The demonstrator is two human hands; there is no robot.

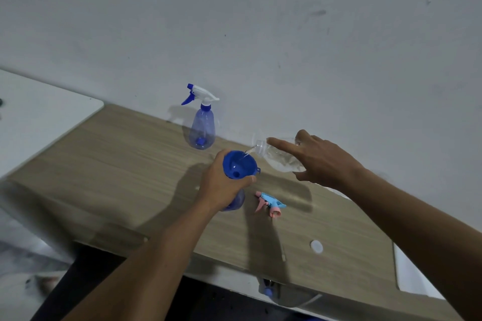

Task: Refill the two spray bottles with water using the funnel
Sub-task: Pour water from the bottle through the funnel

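A blue funnel (238,164) sits in the neck of a blue spray bottle (236,202) on the wooden table (117,164). My left hand (221,185) grips that neck just under the funnel. My right hand (320,159) holds a clear plastic water bottle (276,157) tipped on its side, forefinger stretched along it, and a thin stream of water runs from its mouth into the funnel. A second blue spray bottle (202,125) with a white and blue trigger head stands upright by the wall. A pink and light blue trigger head (270,203) lies on the table beside the bottle I hold.
A white bottle cap (316,246) lies near the table's front edge on the right. A white surface (39,117) adjoins the table on the left, another white panel (414,284) at the lower right. The wall runs close behind the bottles.
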